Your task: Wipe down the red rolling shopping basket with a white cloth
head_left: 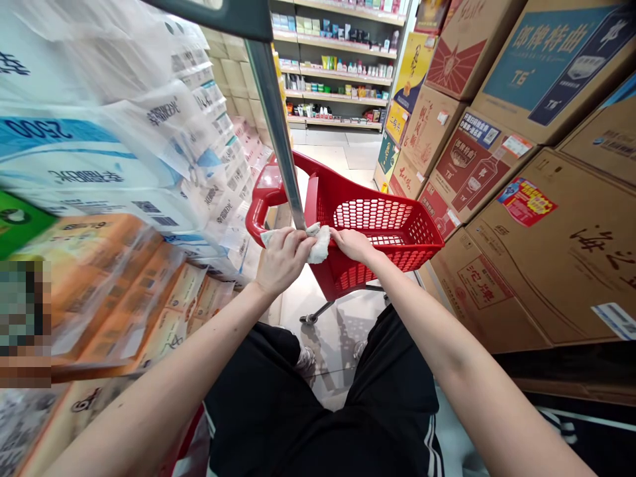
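In the head view, two bare forearms point(163, 391) stretched forward nearest the camera; the left hand point(285, 260) had its fingers curled on a white cloth point(320, 246), bunched at the low end of a metal pole point(273, 112), over the red cart point(338, 281); the right hand point(352, 244) had its fingers bent narrow beside the cloth, though whether they pinched anything I could not tell; packs point(159, 165) lined the left, cartons point(501, 172) the right.

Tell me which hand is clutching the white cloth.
The left hand, closed over the white cloth by the metal pole; the right hand is at the rim of the red basket.
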### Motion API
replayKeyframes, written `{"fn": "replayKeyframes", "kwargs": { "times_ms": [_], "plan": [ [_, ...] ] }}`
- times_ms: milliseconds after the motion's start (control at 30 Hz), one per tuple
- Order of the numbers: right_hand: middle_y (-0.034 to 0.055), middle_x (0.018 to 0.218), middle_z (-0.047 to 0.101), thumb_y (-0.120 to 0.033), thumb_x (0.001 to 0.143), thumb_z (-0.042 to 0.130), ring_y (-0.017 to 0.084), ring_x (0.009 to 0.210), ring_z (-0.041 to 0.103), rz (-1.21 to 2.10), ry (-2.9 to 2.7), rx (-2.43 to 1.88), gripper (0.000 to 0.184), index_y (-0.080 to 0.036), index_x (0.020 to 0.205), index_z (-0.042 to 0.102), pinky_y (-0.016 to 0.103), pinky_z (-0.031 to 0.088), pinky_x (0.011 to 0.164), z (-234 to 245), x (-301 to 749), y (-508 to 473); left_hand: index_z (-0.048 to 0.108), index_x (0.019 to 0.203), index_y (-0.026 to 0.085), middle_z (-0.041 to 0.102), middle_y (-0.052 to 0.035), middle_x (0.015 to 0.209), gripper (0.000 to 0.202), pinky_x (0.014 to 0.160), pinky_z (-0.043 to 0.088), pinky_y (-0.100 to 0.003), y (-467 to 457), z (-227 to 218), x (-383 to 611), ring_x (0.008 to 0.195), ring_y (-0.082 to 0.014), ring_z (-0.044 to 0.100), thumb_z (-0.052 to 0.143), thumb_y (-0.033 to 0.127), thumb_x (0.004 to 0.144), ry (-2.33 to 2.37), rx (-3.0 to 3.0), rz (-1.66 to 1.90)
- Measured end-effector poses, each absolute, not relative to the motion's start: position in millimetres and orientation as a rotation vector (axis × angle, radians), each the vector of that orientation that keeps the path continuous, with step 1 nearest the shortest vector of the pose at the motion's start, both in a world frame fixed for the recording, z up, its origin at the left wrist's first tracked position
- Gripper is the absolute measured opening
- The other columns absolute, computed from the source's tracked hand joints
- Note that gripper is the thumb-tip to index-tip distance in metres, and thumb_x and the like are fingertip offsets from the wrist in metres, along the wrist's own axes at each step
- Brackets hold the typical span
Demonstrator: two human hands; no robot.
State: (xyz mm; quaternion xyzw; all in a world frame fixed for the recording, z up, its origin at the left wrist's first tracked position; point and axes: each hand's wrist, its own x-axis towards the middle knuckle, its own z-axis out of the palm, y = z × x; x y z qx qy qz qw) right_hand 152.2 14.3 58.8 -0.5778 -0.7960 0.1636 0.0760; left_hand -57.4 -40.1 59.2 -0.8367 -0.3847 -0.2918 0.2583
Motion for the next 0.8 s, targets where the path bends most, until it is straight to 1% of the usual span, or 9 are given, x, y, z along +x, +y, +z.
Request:
{"fn": "replayKeyframes", "kwargs": {
  "times_ms": [100,233,300,467,600,733,800],
  "plan": [
    [0.0115,0.104,0.068,-0.057,0.093,0.001,0.024,0.098,0.062,0.472,-2.390,-1.734,0.076,-0.020,0.104,0.065,0.031,0.042,0.081,56.4,146.8,13.8,0.058,0.111,0.023,0.059,-0.0098,0.107,0.027,0.093,0.042,-0.042,-38.6,61.7,-64.3,0.109,-0.0234,0.050,0.043,0.017,0.088,-1.012,-2.289,-0.750],
    [0.0115,0.101,0.068,-0.059,0.092,0.000,0.026,0.096,0.062,0.456,-2.322,-1.774,0.079,-0.019,0.095,0.067,0.033,0.042,0.080,50.4,146.4,12.4,0.056,0.111,0.021,0.059,-0.0089,0.109,0.026,0.095,0.042,-0.040,-36.8,66.5,-79.0,0.110,-0.0229,0.050,0.043,0.018,0.089,-0.886,-2.357,-0.655],
    [0.0118,0.099,0.069,-0.060,0.092,0.001,0.026,0.095,0.063,0.441,-2.290,-1.790,0.078,-0.018,0.092,0.068,0.033,0.042,0.080,48.8,145.6,12.0,0.056,0.110,0.021,0.059,-0.0084,0.111,0.025,0.095,0.041,-0.040,-37.0,68.7,-86.5,0.111,-0.0235,0.049,0.044,0.019,0.089,-0.895,-2.376,-0.652],
    [0.0111,0.096,0.070,-0.057,0.094,0.005,0.024,0.093,0.064,0.379,-2.235,-1.824,0.074,-0.017,0.090,0.068,0.031,0.042,0.081,47.9,142.9,10.6,0.054,0.110,0.020,0.058,-0.0110,0.114,0.024,0.093,0.042,-0.043,-41.3,76.2,-100.5,0.111,-0.0256,0.051,0.047,0.026,0.088,-1.124,-2.345,-0.830],
    [0.0112,0.095,0.070,-0.055,0.095,0.005,0.024,0.093,0.064,0.344,-2.229,-1.850,0.074,-0.018,0.089,0.069,0.031,0.042,0.081,47.7,143.0,9.0,0.054,0.107,0.019,0.061,-0.0118,0.111,0.023,0.093,0.043,-0.044,-44.5,82.7,-101.0,0.109,-0.0247,0.054,0.046,0.023,0.087,-1.228,-2.336,-0.952],
    [0.0101,0.095,0.070,-0.055,0.094,0.004,0.024,0.093,0.064,0.341,-2.237,-1.847,0.074,-0.019,0.089,0.069,0.032,0.042,0.080,46.5,143.5,9.0,0.054,0.108,0.017,0.063,-0.0125,0.105,0.025,0.093,0.043,-0.042,-44.9,88.6,-93.8,0.106,-0.0254,0.057,0.042,0.020,0.086,-1.333,-2.263,-0.953],
    [0.0102,0.095,0.070,-0.056,0.094,0.003,0.024,0.092,0.063,0.336,-2.236,-1.846,0.075,-0.019,0.088,0.069,0.032,0.042,0.080,45.3,143.7,9.6,0.054,0.109,0.017,0.063,-0.0125,0.103,0.026,0.089,0.043,-0.040,-43.8,93.5,-90.5,0.103,-0.0263,0.058,0.041,0.021,0.086,-1.423,-2.229,-0.904]
  ]
}}
